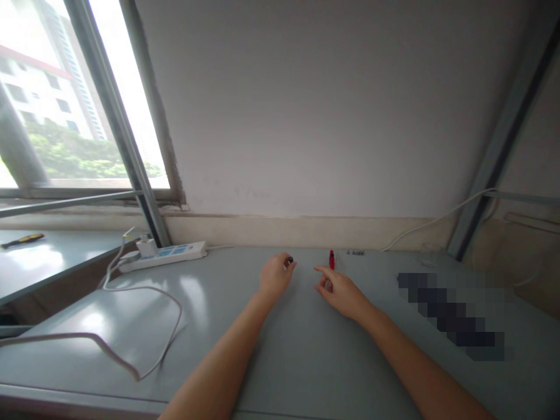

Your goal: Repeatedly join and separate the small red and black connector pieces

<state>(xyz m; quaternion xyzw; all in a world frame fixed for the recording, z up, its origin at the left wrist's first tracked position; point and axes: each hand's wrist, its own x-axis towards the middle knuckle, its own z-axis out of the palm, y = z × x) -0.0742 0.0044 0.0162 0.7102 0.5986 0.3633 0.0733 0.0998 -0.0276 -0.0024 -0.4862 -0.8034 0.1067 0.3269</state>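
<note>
My left hand [276, 275] is over the middle of the grey table, its fingers pinched on a small dark object [290, 259] too small to name. My right hand [338, 289] is a short way to the right, the index finger stretched towards the left hand and the other fingers curled below. Whether anything small sits between those fingers cannot be made out. Just beyond the right hand lies a red object [331, 259] with dark parts. Several small metal pieces [355, 252] lie in a row to its right, near the wall.
A white power strip [184, 251] with a plug [147, 247] stands at the back left. Its cable [171, 297] loops over the table's left part. A blurred dark shape [450, 315] lies at the right. A yellow-black tool [24, 240] rests on the far-left surface.
</note>
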